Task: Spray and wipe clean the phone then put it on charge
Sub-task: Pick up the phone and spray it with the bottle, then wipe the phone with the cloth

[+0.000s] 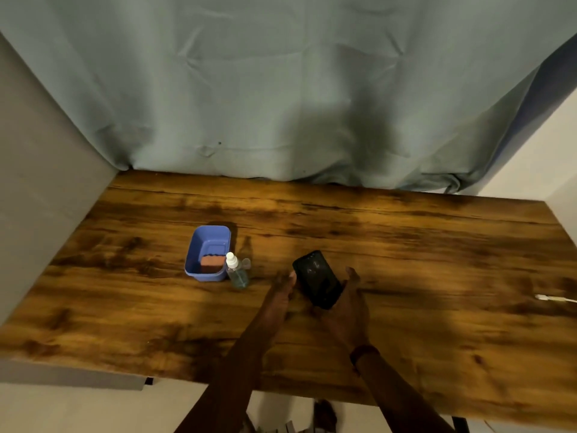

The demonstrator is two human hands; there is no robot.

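A black phone [317, 278] with droplets on its dark screen rests tilted in my right hand [346, 310], which cups it from below and the right. My left hand [282, 289] touches the phone's left edge with its fingertips. A small clear spray bottle [236, 271] with a white nozzle and bluish liquid stands upright to the left, its clear cap [246, 263] lying beside it. Further left a blue plastic tub [207, 254] holds an orange-brown sponge [213, 263]. A white charging cable end [549, 298] lies at the table's right edge.
The wooden table [406, 245] ends at a near edge below my forearms. A grey-blue curtain [281, 89] hangs along the back. A grey wall [40, 198] closes the left side and a white wall [546, 160] the right.
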